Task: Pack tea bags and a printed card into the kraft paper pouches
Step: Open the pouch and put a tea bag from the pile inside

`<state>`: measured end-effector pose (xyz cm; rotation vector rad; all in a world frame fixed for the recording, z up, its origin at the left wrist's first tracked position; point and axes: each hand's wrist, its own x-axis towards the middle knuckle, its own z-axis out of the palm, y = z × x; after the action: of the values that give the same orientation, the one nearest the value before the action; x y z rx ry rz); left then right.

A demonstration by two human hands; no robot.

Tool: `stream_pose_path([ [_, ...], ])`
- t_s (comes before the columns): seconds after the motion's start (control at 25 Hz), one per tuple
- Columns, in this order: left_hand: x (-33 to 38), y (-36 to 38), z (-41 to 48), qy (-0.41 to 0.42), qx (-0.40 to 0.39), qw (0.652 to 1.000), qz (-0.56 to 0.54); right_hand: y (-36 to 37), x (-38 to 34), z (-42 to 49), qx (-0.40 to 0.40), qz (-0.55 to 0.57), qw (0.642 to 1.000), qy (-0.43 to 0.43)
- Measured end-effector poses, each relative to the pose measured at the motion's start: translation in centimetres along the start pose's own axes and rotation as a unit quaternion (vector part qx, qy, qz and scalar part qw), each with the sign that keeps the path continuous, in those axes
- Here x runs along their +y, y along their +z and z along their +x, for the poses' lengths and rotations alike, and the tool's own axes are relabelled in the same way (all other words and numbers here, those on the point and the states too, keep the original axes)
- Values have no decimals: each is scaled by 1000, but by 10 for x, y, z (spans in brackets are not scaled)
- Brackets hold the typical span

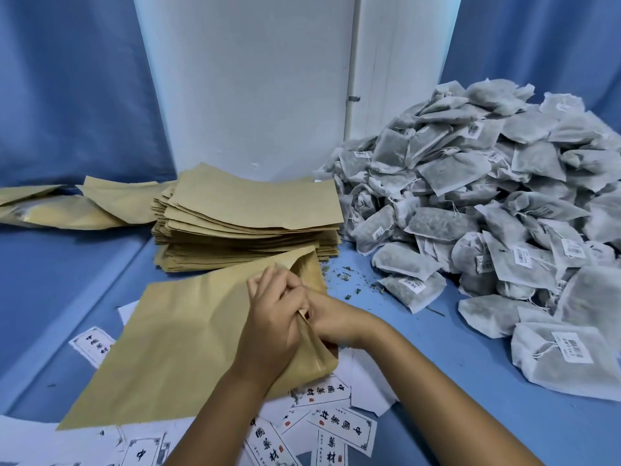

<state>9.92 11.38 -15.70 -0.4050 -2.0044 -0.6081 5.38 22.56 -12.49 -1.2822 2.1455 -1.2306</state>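
Under pouch (174, 338): cards (342, 428) (中國藥材)

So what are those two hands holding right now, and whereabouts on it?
Both hold one kraft paper pouch at its open mouth on the right end: the left hand pinches the top layer, and the right hand reaches in at the opening.

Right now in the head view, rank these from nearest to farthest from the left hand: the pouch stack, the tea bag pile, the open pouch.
1. Open pouch: the left hand grips its mouth.
2. Pouch stack: just behind.
3. Tea bag pile: off to the right.
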Motion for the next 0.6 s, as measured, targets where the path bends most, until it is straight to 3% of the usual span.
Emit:
stream_pose_path([
  [0.12, 1, 1, 4, -5, 21, 1000, -6, -2, 7, 1, 125, -95, 988, 9],
  [0.2, 11, 6, 2, 40, -1, 998, -49, 5, 10, 1, 83, -146, 985, 29],
  [0.28, 13, 7, 1, 46, -14, 998, -52, 3, 12, -1, 38, -105, 993, 40],
  [0.36, 8, 6, 2, 12, -10, 1000, -24, -19, 17, -7, 96, -12, 994, 54],
  [0.4, 5, 6, 1, -4, -5, 1000, -13, -37, 28, -13, 178, -7, 981, 82],
  [0.44, 4, 6, 0, -12, -4, 1000, -7, -57, 44, -20, 265, -85, 951, 134],
  [0.48, 3, 7, -2, -13, -7, 1000, -2, -75, 62, -31, 304, -214, 902, 220],
  [0.56, 5, 9, -3, -7, -21, 1000, 7, -93, 87, -51, 271, -324, 821, 384],
  [0.6, 5, 10, -3, -4, -28, 1000, 9, -94, 97, -52, 263, -322, 811, 411],
])
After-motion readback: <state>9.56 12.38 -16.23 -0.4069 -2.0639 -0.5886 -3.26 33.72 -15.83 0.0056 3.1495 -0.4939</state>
